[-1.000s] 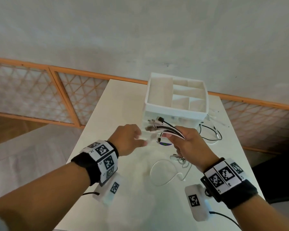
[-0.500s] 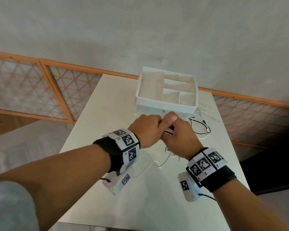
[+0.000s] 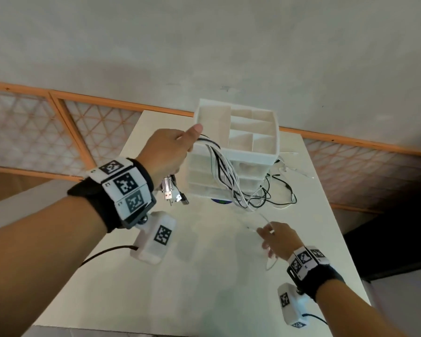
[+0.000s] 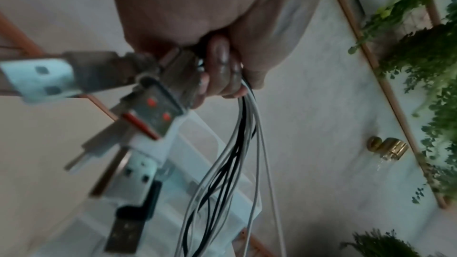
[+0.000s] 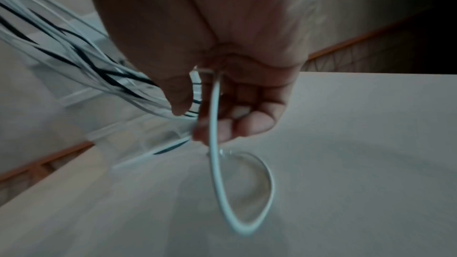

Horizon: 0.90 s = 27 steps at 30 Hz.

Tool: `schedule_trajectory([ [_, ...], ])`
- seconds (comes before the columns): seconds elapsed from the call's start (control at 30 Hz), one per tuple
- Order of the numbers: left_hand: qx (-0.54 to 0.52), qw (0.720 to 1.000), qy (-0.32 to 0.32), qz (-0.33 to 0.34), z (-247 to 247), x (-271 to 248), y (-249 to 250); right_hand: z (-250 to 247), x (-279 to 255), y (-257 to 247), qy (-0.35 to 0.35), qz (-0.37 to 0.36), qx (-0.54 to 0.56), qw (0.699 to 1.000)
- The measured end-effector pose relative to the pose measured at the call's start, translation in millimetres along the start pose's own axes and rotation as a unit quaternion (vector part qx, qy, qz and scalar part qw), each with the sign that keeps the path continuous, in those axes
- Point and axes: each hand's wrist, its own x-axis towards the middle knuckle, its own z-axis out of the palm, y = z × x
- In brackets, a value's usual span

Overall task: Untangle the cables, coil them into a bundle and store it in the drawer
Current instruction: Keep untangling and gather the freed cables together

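My left hand (image 3: 178, 152) is raised beside the top of the white drawer unit (image 3: 253, 156) and grips a bunch of white and black cables (image 3: 225, 171) near their plug ends. Several USB plugs (image 3: 173, 194) hang below that fist; they show close up in the left wrist view as USB plugs (image 4: 148, 112) beside my curled fingers (image 4: 222, 69). The cables (image 4: 235, 163) sag down in front of the drawers to the table. My right hand (image 3: 271, 235) is low over the table, fingers curled round the strands (image 5: 74, 52), with a white cable loop (image 5: 215, 153) hanging from it.
The drawer unit's top is an open tray with dividers (image 3: 250, 122). More loose black cable (image 3: 286, 188) and white cable (image 3: 295, 170) lie on the white table (image 3: 204, 276) to its right. A small blue round object (image 3: 221, 202) sits at the unit's foot. The table's edges are near on both sides.
The hands were together in front of the drawer unit. Now the left has lifted up and left with the plug ends, and the right has slid down along the cables toward me.
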Motion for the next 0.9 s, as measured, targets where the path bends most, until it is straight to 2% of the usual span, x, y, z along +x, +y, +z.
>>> schedule_trajectory([
  [0.07, 0.034, 0.999, 0.010, -0.005, 4, 1, -8, -3, -5, -13, 0.001, -0.069, 0.038, 0.997],
  [0.17, 0.097, 0.995, 0.027, -0.025, 5, 2, -21, -24, -9, -36, 0.101, -0.145, 0.137, 0.975],
  [0.23, 0.093, 0.994, 0.047, -0.043, 2, 2, -25, -41, -11, -45, 0.131, -0.161, 0.117, 0.971],
  [0.27, 0.067, 0.995, 0.058, -0.054, -1, 2, -24, -47, -13, -47, 0.129, -0.144, 0.051, 0.980],
  [0.33, 0.002, 0.995, 0.073, -0.065, -8, 2, -20, -54, -14, -40, 0.105, -0.063, -0.119, 0.985],
  [0.37, -0.018, 0.995, 0.074, -0.063, -11, 3, -18, -56, -13, -33, 0.080, -0.014, -0.178, 0.981],
  [0.4, -0.026, 0.996, 0.069, -0.059, -14, 2, -16, -59, -9, -27, 0.058, 0.026, -0.186, 0.980],
  [0.43, -0.023, 0.997, 0.059, -0.054, -16, 1, -15, -65, -6, -24, 0.048, 0.049, -0.155, 0.986],
  [0.5, -0.005, 0.998, 0.034, -0.051, -16, -1, -16, -79, 6, -25, 0.066, 0.081, 0.020, 0.994],
  [0.57, 0.023, 0.998, 0.007, -0.062, -13, -5, -19, -95, 16, -32, 0.142, 0.070, 0.146, 0.977],
  [0.63, 0.042, 0.996, -0.014, -0.076, -10, -8, -20, -108, 18, -45, 0.220, 0.007, 0.163, 0.962],
  [0.7, 0.035, 0.995, -0.027, -0.088, -9, -9, -20, -116, 16, -57, 0.260, -0.047, 0.186, 0.946],
  [0.83, 0.006, 0.995, -0.036, -0.097, -11, -11, -22, -120, 27, -62, 0.265, -0.113, 0.220, 0.932],
  [0.9, 0.001, 0.995, -0.039, -0.093, -12, -12, -23, -118, 31, -58, 0.222, -0.121, 0.243, 0.936],
])
